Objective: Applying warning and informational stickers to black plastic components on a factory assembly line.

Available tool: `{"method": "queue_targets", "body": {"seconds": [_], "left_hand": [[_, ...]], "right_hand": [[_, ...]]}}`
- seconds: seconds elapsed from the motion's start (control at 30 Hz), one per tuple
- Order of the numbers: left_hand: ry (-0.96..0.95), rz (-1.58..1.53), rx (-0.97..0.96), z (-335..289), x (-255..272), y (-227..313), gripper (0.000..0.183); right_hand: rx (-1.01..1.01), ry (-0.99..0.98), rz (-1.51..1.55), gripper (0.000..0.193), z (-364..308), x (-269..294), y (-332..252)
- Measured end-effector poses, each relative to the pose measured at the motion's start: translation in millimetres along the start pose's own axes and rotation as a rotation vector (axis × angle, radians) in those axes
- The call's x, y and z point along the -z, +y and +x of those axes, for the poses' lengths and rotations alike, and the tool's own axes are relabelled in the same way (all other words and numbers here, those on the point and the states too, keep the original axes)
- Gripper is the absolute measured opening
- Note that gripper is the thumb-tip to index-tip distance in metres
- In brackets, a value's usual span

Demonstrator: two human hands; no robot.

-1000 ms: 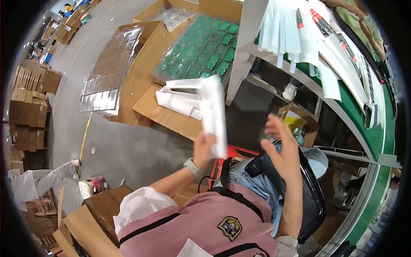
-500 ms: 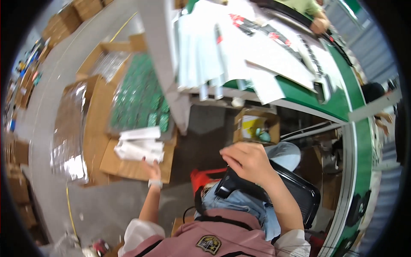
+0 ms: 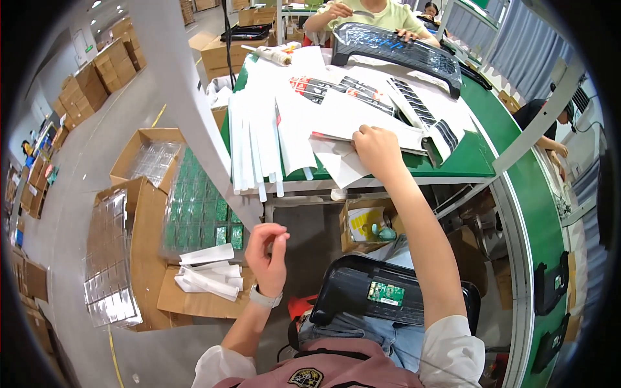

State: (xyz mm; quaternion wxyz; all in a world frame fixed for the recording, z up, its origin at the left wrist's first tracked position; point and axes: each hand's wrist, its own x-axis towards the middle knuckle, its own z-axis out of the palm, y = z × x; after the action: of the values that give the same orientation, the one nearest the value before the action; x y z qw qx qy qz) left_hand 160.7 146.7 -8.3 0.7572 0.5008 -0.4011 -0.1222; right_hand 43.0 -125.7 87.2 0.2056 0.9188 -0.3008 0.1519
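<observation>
My right hand [image 3: 377, 152] reaches over the near edge of the table, its fingers closed on the edge of a white sheet [image 3: 369, 116] lying there. A loose white paper [image 3: 337, 161] hangs over the edge below that hand. My left hand [image 3: 267, 254] is raised beside the table leg, its fingers curled in and nothing visible in them. Across my lap lies a black plastic housing [image 3: 343, 284] with a green circuit board [image 3: 386, 293] on it. Crumpled white paper strips [image 3: 210, 275] lie on the carton flap near my left hand.
Green circuit boards in clear trays [image 3: 194, 210] fill the open carton [image 3: 145, 239] at left. Long white strips [image 3: 249, 142] overhang the table. Black-and-red label strips [image 3: 336, 90] lie farther back. Across the table, a person handles another black housing [image 3: 394, 52]. A small carton [image 3: 354, 242] stands underneath.
My right hand has moved from above my lap up to the white sheet on the table. My left hand has drawn away from the paper strips, and its fingers have curled. The view has tilted upward.
</observation>
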Motion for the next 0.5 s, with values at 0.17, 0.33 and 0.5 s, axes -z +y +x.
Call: {"method": "queue_targets", "body": {"seconds": [0.17,0.33,0.5], "left_hand": [[-0.134,-0.116,0.026,23,-42,14,0.005],[-0.216,-0.147,0.034,37,-65,29,0.006],[-0.209,-0.114,0.097,62,-87,49,0.031]], "right_hand": [[-0.081,-0.104,0.542,0.022,7,6,27],[-0.149,0.297,0.715,0.017,-4,27,37],[-0.32,0.667,1.03,0.017,-35,90,38]]}}
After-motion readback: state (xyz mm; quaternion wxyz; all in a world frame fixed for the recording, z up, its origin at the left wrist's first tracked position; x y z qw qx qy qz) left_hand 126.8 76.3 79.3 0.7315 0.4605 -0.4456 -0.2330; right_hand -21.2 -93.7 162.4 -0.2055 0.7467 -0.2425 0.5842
